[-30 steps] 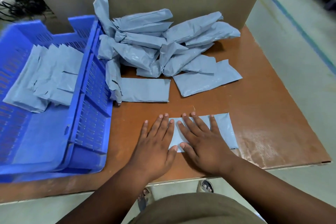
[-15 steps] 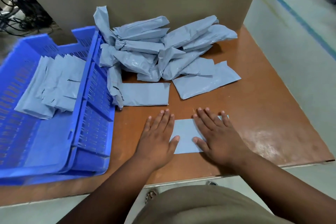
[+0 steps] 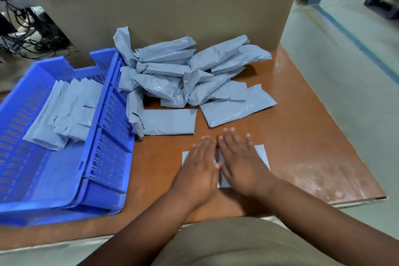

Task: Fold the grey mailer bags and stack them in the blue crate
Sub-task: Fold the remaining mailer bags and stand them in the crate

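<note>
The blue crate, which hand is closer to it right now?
Left. The left hand lies flat on the folded mailer bag, on the side toward the blue crate. The right hand presses the same bag on the far side.

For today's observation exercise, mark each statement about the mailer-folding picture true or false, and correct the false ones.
1. Both hands lie flat on one mailer bag. True: the left hand and right hand press it with straight fingers.
2. The blue crate holds no bags. False: folded bags lie in it.
3. The crate sits left of the hands. True.
4. The unfolded pile lies on the floor. False: it lies on the brown table, before a cardboard box.
</note>
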A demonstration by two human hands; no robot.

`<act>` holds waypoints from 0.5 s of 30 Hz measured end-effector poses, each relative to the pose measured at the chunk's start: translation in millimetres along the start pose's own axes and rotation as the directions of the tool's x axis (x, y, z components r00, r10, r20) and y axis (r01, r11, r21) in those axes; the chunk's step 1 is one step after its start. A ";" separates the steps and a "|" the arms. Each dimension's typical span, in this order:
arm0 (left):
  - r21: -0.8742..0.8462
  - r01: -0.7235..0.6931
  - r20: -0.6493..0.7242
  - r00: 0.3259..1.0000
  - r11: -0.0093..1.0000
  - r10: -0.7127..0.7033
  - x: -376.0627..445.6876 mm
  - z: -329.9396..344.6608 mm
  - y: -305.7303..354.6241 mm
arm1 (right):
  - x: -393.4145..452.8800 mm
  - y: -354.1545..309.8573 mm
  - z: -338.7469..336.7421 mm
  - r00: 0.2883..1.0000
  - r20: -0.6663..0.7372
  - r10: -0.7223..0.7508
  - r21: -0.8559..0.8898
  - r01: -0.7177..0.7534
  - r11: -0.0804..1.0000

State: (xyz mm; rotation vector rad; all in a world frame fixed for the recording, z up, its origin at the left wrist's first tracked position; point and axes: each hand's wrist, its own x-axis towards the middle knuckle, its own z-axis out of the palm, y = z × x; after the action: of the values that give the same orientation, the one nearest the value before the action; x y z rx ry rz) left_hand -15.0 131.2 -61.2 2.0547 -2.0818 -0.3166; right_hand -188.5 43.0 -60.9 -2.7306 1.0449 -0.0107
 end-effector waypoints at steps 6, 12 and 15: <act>0.185 -0.076 0.119 0.991 0.980 0.054 -9.0 4.9 -24.8 | -8.2 18.4 14.6 0.997 0.066 -0.051 -0.090 0.057 0.994; 0.181 0.027 0.186 0.981 0.983 -0.061 -13.3 -8.2 -41.9 | -23.2 56.7 4.2 0.995 0.051 0.090 -0.082 -0.086 0.993; 0.135 0.081 0.191 0.976 0.988 -0.106 -1.6 -29.2 -33.2 | -23.9 60.0 -2.3 0.995 0.063 0.083 -0.051 -0.079 0.996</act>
State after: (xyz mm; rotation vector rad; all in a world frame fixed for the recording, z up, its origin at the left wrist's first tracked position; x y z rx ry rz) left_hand 25.3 132.1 -42.9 2.2857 -2.1711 -0.4306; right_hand -246.1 14.9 -69.3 -2.7093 1.1512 0.1173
